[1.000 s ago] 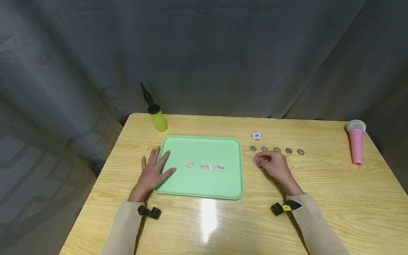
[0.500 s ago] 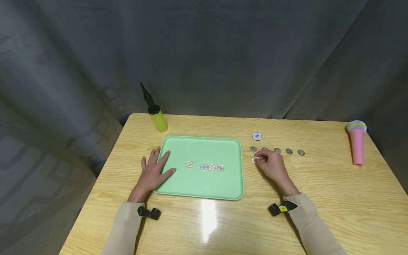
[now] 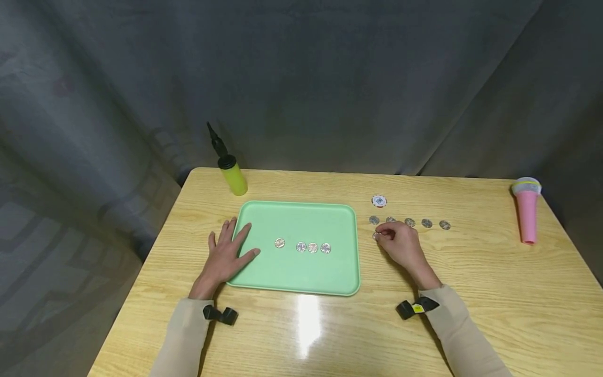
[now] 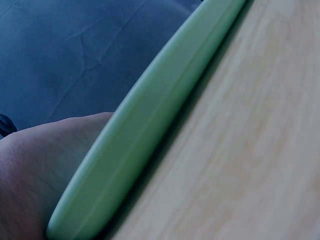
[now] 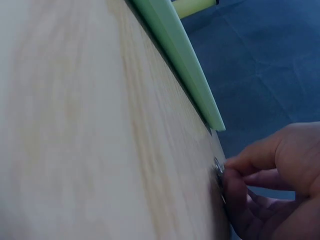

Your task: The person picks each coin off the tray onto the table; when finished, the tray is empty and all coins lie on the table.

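Note:
In the head view my left hand (image 3: pixel 226 256) lies with fingers spread over the left rim of a light green tray (image 3: pixel 297 214). Several silver coins rest in that tray, among them a coin (image 3: pixel 280 243) set apart from the others. Right of the tray, my right hand (image 3: pixel 401 244) pinches another silver coin (image 3: pixel 375 236) at the tabletop, its fingertips covering part of it. The right wrist view catches this coin (image 5: pixel 219 166) edge-on between thumb and fingers, close to the wood. Just beyond the right hand runs a row of several coins (image 3: pixel 426 223), one partly hidden by the fingers.
Behind the coin row lies a white poker chip (image 3: pixel 379 201). A yellow-green hand pump (image 3: pixel 234 178) with a black nozzle stands at the back left. At the far right lies a pink toy microphone (image 3: pixel 526 209). A dark curtain (image 3: pixel 301 89) hangs behind the wooden table (image 3: pixel 264 335).
My right hand and wrist have shifted slightly left, and the pinched coin shows less of its face beside the fingertips. The left hand, tray and other coins stay put.

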A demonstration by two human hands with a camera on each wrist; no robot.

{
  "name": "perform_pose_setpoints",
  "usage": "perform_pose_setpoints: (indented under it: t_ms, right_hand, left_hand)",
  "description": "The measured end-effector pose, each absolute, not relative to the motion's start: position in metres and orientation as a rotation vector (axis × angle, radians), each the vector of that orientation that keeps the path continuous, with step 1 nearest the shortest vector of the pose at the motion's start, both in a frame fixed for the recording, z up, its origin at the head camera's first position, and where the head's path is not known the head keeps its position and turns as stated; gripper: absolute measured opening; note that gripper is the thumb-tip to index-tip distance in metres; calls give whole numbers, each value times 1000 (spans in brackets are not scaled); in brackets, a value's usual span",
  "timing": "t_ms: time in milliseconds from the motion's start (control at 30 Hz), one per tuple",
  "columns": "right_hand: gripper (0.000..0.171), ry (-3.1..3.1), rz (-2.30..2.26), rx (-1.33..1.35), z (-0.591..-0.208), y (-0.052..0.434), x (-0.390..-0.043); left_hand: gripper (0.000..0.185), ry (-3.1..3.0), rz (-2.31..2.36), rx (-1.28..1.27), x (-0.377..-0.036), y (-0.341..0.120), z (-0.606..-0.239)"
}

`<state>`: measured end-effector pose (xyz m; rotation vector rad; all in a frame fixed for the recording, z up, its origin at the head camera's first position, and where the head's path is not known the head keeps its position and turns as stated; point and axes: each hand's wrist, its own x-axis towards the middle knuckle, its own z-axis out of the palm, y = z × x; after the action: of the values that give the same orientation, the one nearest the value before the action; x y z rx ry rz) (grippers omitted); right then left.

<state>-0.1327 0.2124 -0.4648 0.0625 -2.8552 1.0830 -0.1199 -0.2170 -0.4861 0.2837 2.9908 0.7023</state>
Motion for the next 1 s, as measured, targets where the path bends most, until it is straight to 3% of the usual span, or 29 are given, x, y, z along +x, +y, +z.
perform_pose_setpoints:
  t_ms: [533,1000]
  right_hand:
    - [16,-2835,1214,49,-443,218,-129]
    - [18,-2846,1335,121,-437,189,-130]
  left_hand:
    - [76,2991,692,274,-120,-217,-487]
    - [77,2988,716,281,-119,-217,-486]
